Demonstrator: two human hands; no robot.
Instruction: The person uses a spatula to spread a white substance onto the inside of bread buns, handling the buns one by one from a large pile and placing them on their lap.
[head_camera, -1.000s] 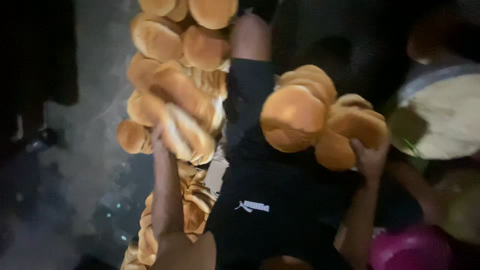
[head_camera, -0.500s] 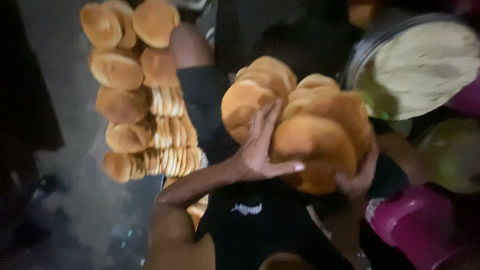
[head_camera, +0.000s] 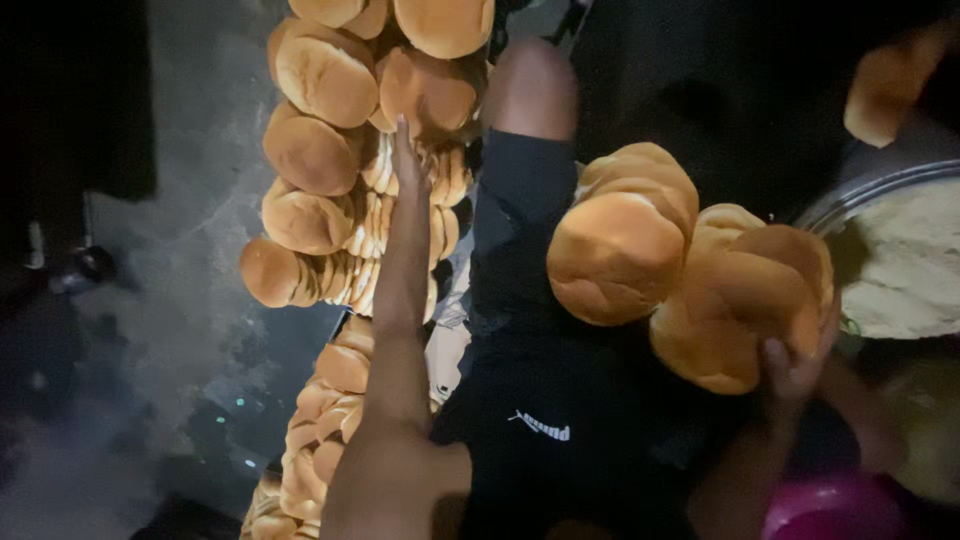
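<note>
Buns, round and golden, sit in a joined cluster propped up from below by the right hand, whose fingers curl up around the lower edge of the bunch, grasping it. The cluster rests above the person's lap, clad in black shorts, with a bare knee beyond. The left hand reaches forward with fingers stretched flat and loose, holding nothing; its fingertips lie against a long stack of more buns that runs on both sides of the forearm, some showing domed tops, others turned on edge so that their pale ridged sides show. Just beyond the right hand stands a metal bowl holding a pale, crumbly filling. Near the right wrist sits a pink container; what it holds cannot be seen. One more bun shows far past the right hand.
</note>
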